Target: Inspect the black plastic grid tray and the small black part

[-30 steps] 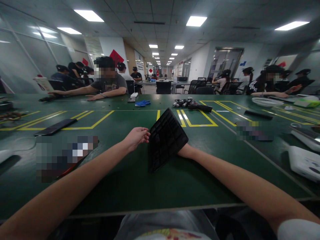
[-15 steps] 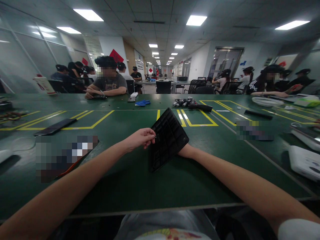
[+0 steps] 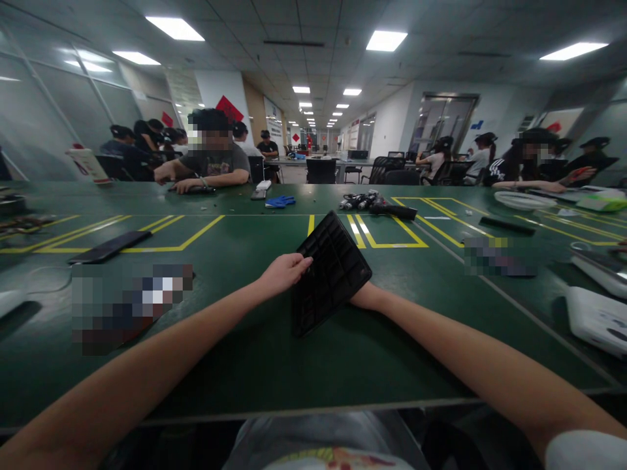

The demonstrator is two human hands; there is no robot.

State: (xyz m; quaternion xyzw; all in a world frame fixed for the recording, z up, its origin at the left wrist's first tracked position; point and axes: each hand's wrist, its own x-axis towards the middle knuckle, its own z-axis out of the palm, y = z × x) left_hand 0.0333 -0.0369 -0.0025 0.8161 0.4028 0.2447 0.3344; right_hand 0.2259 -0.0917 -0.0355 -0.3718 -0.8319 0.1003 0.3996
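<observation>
A black tray (image 3: pixel 333 274), its face divided by ridges into several square compartments, is held tilted above the table in front of me. My right hand (image 3: pixel 365 296) supports it from behind at the lower right edge; the fingers are hidden by the tray. On the left side, my left hand (image 3: pixel 287 271) is closed, thumb and fingertips against the tray's compartment face. Whatever is pinched there is too small and dark to make out.
The green table (image 3: pixel 245 365) carries yellow tape lines. Left lie a dark flat bar (image 3: pixel 110 248) and a blurred-out item (image 3: pixel 142 300). Ahead are a blue glove (image 3: pixel 280 202) and bundled cables (image 3: pixel 362 201); right, a white device (image 3: pixel 595 320). A person (image 3: pixel 210 156) sits opposite.
My left hand has moved slightly right and up, its fingertips now farther over the tray's face. Tray and right hand stay nearly still. The person opposite has shifted a hand.
</observation>
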